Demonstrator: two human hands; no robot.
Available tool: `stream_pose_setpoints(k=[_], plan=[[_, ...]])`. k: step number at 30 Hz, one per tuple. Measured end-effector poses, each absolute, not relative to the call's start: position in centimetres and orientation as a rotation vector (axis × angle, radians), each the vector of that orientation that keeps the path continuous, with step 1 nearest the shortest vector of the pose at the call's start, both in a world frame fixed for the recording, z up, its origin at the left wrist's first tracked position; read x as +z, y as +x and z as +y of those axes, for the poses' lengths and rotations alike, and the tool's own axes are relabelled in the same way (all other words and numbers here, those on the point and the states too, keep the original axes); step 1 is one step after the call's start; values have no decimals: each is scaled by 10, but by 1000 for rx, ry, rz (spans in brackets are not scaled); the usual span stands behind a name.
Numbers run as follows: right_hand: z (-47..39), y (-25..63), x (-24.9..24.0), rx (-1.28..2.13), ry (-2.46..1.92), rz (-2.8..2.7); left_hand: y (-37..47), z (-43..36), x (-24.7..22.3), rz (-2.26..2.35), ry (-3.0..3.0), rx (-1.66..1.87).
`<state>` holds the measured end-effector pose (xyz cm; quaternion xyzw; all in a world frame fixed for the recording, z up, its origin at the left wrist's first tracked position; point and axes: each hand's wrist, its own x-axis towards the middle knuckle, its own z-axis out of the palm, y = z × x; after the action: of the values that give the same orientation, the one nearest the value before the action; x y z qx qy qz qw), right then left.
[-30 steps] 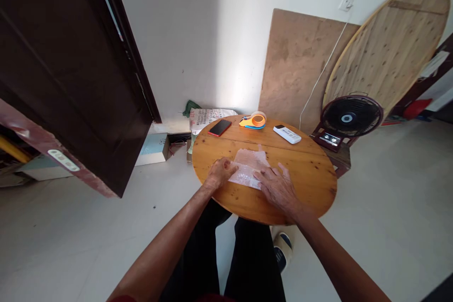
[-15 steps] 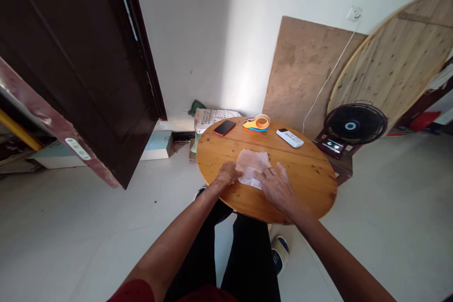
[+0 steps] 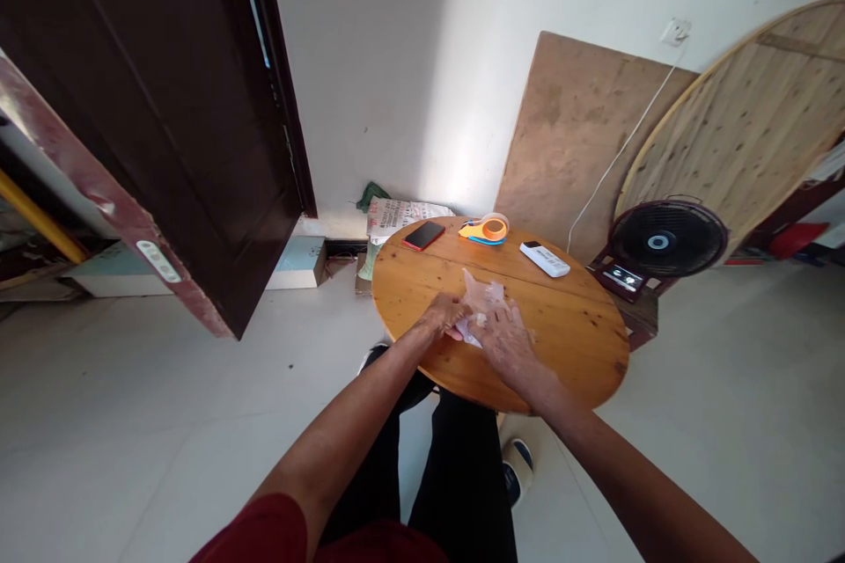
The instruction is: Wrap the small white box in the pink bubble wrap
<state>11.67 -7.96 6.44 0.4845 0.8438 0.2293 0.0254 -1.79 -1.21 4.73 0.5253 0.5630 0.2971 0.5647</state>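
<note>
Closer together than in the earlier frame, the hands now nearly meet: the left hand (image 3: 449,317) has come in toward three o'clock, and the translucent plastic wrap (image 3: 481,288) has gone from a wide flat sheet to a narrower, crumpled one. It lies on the round wooden worktop (image 3: 568,325), partly hidden beneath and between both hands.

With twelve pointing away from the body, most of the visible wrap sits at about one o'clock from the left fingers and between eleven and twelve from those of the right hand (image 3: 505,339). Its exposed part runs roughly twelve to six; the covered edges keep the full long axis from being told. Neither hand is nearer, as both touch it. The left fingers are curled and appear to grip its nine o'clock edge; the right ones are spread, laid over it without closing.

From the wrap, an orange-and-blue tape dispenser (image 3: 485,230) stands at twelve, a red-edged phone (image 3: 423,235) between ten and eleven, and a white handheld device (image 3: 545,260) at two, all apart from the hands.
</note>
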Motion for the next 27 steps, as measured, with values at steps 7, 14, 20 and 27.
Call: stream_pose_setpoints(k=[7,14,20,27], plan=[[-84,118,62,761,1538,2631,-19,-11,47,1253,1148,733],[-86,130,56,709,1679,2679,-8,-10,50,1210,1176,658],[-88,136,53,629,1736,2744,-10,-16,63,1120,1246,601],[-92,136,56,497,1760,2794,-19,-24,66,1023,1520,556]])
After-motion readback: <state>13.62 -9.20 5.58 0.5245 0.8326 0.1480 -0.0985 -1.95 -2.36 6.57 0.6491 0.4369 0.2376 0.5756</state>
